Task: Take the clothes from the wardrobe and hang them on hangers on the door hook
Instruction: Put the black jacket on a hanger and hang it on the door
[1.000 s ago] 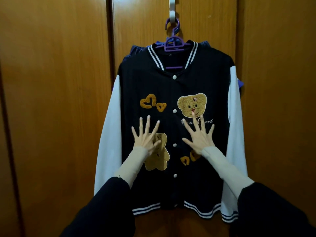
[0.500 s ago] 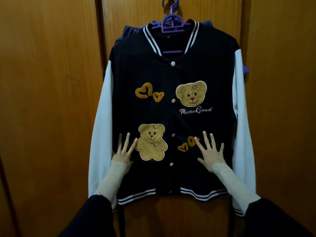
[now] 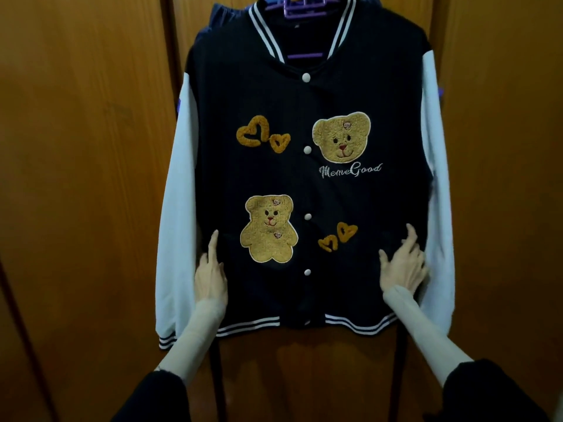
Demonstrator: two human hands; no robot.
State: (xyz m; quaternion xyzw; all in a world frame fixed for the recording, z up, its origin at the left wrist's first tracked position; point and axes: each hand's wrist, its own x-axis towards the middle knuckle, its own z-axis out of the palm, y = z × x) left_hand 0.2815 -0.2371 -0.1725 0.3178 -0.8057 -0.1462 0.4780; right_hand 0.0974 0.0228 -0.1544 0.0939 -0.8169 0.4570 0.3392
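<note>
Both hands have slid down and outward: left hand and right hand lie open on the jacket, hung on its hanger. Smoothing seems nearly finished; next, probably fetch another garment.

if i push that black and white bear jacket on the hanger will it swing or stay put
Probably swings: the black and white bear jacket hangs from one purple plastic hanger. Likely floppy, since its white sleeves droop limp. The left hand and right hand lie flat, seemingly steadying it.
</note>
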